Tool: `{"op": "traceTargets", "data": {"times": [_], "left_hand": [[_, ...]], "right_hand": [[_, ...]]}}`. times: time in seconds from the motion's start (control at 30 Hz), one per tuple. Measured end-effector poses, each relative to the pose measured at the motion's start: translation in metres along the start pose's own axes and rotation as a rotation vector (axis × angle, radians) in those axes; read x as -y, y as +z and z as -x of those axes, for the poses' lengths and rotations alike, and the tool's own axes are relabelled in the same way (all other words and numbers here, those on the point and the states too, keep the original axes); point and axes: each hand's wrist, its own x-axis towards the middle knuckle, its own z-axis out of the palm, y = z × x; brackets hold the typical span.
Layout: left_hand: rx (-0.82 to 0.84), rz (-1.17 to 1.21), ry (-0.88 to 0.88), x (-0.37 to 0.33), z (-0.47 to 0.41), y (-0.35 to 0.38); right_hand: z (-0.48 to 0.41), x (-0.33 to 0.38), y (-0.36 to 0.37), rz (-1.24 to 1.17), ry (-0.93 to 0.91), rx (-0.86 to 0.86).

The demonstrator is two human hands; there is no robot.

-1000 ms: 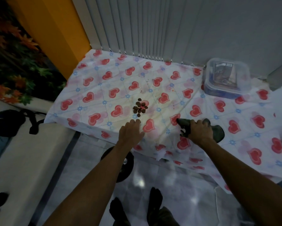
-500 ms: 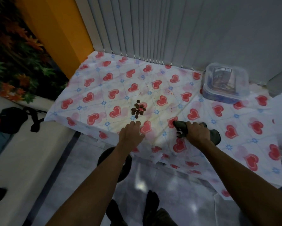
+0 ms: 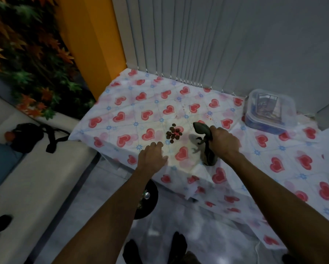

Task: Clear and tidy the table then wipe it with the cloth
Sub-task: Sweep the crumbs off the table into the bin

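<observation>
A table carries a white cloth with red hearts [image 3: 188,103]. A small heap of dark brown crumbs [image 3: 173,133] lies near its front middle. My right hand [image 3: 223,142] grips a dark grey-green cloth [image 3: 202,128], lifted off the table; its end hangs down to the tabletop at the front edge. It sits just right of the crumbs. My left hand [image 3: 152,157] rests flat on the table edge, fingers relaxed, just in front and left of the crumbs.
A lidded clear plastic box [image 3: 270,111] stands at the back right of the table. A dark round bin [image 3: 147,201] stands on the floor under the front edge. A pale sofa [image 3: 36,183] with a black bag [image 3: 29,136] runs along the left. Vertical blinds hang behind.
My right hand has raised the grey-green cloth off the table and brought it closer to the crumbs. My left hand has stayed at the table edge. The camera has shifted rightward.
</observation>
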Motion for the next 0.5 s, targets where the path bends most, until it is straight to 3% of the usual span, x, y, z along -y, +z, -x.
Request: {"op": "traceTargets", "data": {"times": [0.5], "left_hand": [[0.014, 0.044, -0.001, 0.117, 0.027, -0.039]], "right_hand": [[0.007, 0.137, -0.003, -0.118, 0.028, -0.034]]}}
